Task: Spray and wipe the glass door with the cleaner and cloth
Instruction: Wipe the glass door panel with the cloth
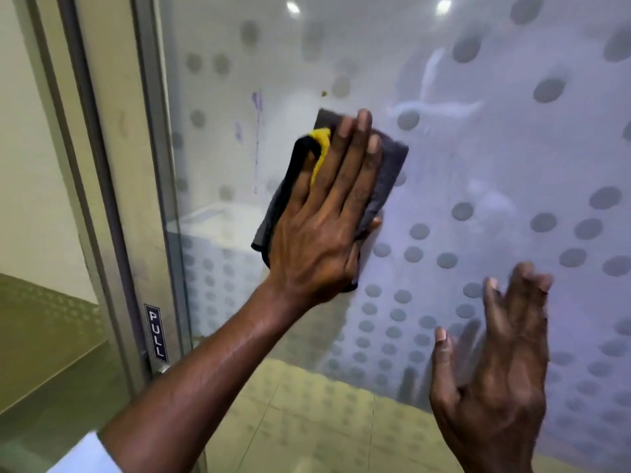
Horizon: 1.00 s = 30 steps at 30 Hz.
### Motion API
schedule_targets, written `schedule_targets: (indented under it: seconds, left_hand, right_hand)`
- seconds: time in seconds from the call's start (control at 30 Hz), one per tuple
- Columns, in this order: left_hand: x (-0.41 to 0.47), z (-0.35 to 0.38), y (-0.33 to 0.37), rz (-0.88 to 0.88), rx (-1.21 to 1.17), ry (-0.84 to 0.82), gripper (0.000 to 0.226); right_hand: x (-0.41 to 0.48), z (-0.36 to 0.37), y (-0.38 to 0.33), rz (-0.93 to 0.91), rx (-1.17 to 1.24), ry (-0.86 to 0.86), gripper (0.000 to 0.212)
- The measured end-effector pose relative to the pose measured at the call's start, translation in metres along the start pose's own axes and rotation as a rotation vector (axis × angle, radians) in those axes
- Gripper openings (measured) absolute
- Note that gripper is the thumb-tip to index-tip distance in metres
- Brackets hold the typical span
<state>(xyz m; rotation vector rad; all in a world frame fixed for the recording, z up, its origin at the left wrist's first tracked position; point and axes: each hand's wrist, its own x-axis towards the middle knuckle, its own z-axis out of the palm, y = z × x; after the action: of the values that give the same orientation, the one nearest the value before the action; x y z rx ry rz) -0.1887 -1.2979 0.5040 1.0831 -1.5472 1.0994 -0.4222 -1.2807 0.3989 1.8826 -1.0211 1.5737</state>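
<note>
The glass door fills most of the head view, with grey dots printed on it and purple drips of cleaner running down near its left side. My left hand lies flat against the glass and presses a folded grey cloth with a black and yellow edge onto it. My right hand rests low on the right with fingers spread against the glass and holds nothing. No spray bottle is in view.
The metal door frame runs down the left, with a small PULL label on it. Beyond the frame are a pale wall and a floor. A tiled floor shows through the lower glass.
</note>
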Motion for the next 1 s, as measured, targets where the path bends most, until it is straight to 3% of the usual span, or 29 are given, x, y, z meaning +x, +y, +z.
schedule_targets:
  seconds: [0.13,0.23,0.4,0.53,0.63,0.8,0.9,1.0]
  left_hand:
    - [-0.096,0.013,0.019,-0.048,0.004,-0.093,0.070]
    - [-0.158,0.013,0.018,0.020,0.054,-0.158,0.069]
    - [-0.110,0.005,-0.014,0.107,0.059,-0.140,0.078]
    - [-0.061,-0.013,-0.059,-0.085,-0.015,-0.059,0.070]
    - [-0.051,-0.017,-0.061,-0.099,-0.015,-0.035,0.068]
    - [-0.122,-0.009,-0.017,-0.304,-0.057,-0.069,0.078]
    - [-0.172,-0.006,-0.002,-0.240,-0.033,-0.150,0.075]
    - [-0.158,-0.013,-0.019,-0.207,-0.056,-0.147,0.070]
  right_hand:
    - [-0.008,0.011,-0.015,-0.102,0.049,-0.091,0.066]
    - [-0.013,0.019,-0.018,-0.154,0.029,-0.150,0.068]
    - [-0.005,0.025,-0.007,-0.126,0.017,-0.149,0.069]
    - [-0.016,0.036,-0.022,-0.093,0.010,-0.180,0.069]
    - [-0.021,0.033,-0.024,-0.079,0.032,-0.183,0.068]
    - [-0.023,0.029,-0.025,-0.066,0.027,-0.164,0.065]
    - [-0.021,0.034,-0.027,-0.066,0.016,-0.136,0.064]
    - [-0.021,0.036,-0.027,-0.065,-0.001,-0.126,0.064]
